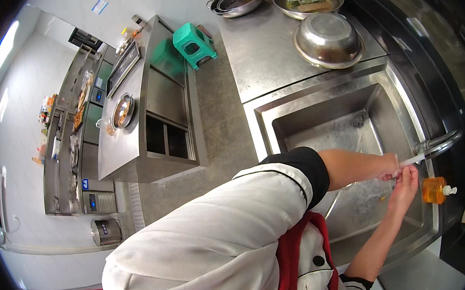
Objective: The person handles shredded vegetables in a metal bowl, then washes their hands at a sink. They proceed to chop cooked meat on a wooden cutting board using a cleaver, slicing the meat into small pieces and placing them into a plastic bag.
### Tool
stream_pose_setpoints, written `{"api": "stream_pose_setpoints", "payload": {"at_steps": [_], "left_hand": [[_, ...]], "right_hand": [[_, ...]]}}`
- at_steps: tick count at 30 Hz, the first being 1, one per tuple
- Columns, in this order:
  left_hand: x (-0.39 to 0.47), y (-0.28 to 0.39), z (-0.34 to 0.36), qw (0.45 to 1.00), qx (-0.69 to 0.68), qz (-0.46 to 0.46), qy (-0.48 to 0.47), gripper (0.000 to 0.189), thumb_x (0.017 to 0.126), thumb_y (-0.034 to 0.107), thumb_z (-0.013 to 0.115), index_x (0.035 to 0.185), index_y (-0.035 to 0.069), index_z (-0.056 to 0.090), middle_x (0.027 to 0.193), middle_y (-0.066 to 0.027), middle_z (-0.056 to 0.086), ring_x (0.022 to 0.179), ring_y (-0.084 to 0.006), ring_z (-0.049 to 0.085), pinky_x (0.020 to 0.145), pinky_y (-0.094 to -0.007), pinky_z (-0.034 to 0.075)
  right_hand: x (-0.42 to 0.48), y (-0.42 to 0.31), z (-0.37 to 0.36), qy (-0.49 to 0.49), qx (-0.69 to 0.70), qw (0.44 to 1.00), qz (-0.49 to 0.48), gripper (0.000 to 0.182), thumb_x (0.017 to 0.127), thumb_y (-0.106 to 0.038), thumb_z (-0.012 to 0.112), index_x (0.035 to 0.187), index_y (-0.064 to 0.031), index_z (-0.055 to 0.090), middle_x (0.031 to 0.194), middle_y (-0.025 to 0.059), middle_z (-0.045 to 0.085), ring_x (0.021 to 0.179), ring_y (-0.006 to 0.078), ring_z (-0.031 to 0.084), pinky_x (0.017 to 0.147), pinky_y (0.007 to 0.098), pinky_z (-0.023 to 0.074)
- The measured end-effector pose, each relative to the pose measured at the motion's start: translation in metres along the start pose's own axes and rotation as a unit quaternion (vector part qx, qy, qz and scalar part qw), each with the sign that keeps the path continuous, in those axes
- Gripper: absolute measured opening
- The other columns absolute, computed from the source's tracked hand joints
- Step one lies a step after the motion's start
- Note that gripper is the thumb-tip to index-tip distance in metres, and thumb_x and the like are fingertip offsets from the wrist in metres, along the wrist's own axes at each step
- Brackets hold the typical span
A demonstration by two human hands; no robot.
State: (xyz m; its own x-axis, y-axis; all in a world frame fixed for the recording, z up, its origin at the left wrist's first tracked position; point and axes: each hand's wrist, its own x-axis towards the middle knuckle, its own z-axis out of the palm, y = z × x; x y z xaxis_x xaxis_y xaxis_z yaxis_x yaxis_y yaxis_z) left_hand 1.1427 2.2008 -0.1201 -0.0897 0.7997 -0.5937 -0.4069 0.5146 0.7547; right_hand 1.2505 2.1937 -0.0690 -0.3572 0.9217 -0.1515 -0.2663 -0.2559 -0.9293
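Observation:
My left hand is over the stainless steel sink, under the curved metal faucet. From the spout a white strand runs down to the hand; whether it is water or a pale tube I cannot tell. Close beside it is my right hand, its fingers bent and at or touching the left one. What lies between the fingers is hidden. Foamy water and a small yellow scrap show on the sink floor. A dark scouring pad or drain part sits near the far corner.
An orange pump bottle stands at the sink's rim. An upturned metal bowl and metal pans sit on the steel counter. Across the aisle are a steel worktable with a bowl of food, and a green plastic stool.

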Motion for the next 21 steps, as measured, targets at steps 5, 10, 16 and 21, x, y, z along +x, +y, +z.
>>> {"api": "stream_pose_setpoints", "payload": {"at_steps": [5, 10, 16, 21], "left_hand": [[0.005, 0.015, -0.006, 0.999, 0.033, -0.032, 0.009, 0.017, 0.084, 0.016, 0.059, 0.08, 0.002, 0.069, 0.062, -0.0099, 0.059, 0.046, -0.0211, 0.053, 0.04, -0.0416, 0.039], [0.033, 0.005, -0.007, 0.995, 0.052, 0.065, -0.047, 0.012, 0.078, 0.011, 0.062, 0.08, 0.002, 0.07, 0.062, -0.0134, 0.06, 0.047, -0.0239, 0.053, 0.04, -0.0391, 0.039], [0.005, 0.006, -0.005, 0.886, 0.438, 0.15, 0.032, 0.017, 0.078, 0.013, 0.062, 0.078, -0.003, 0.066, 0.067, -0.0194, 0.064, 0.062, -0.0326, 0.064, 0.058, -0.0474, 0.051], [-0.063, -0.036, -0.059, 0.717, 0.655, 0.236, -0.018, 0.037, 0.071, 0.019, 0.068, 0.106, 0.008, 0.065, 0.107, -0.0171, 0.061, 0.102, -0.034, 0.059, 0.082, -0.0438, 0.05]], "right_hand": [[0.009, -0.012, 0.003, -0.029, 0.019, 0.997, 0.064, 0.012, 0.096, -0.013, 0.055, 0.103, -0.0031, 0.056, 0.083, 0.0006, 0.054, 0.067, 0.0075, 0.045, 0.059, 0.0225, 0.0396], [0.032, 0.01, -0.037, -0.098, -0.113, 0.988, 0.042, 0.013, 0.096, -0.01, 0.052, 0.106, -0.0042, 0.057, 0.084, -0.0019, 0.054, 0.068, 0.0047, 0.044, 0.059, 0.0206, 0.0389], [0.067, 0.03, -0.071, -0.059, -0.315, 0.945, -0.072, 0.018, 0.096, -0.007, 0.047, 0.112, -0.0014, 0.054, 0.097, 0.0065, 0.061, 0.081, 0.0142, 0.057, 0.077, 0.0282, 0.0465], [0.155, 0.093, -0.114, -0.104, -0.335, 0.934, -0.071, 0.02, 0.095, -0.005, 0.047, 0.113, 0.0017, 0.053, 0.098, 0.0114, 0.062, 0.086, 0.02, 0.061, 0.084, 0.0311, 0.0469]]}}
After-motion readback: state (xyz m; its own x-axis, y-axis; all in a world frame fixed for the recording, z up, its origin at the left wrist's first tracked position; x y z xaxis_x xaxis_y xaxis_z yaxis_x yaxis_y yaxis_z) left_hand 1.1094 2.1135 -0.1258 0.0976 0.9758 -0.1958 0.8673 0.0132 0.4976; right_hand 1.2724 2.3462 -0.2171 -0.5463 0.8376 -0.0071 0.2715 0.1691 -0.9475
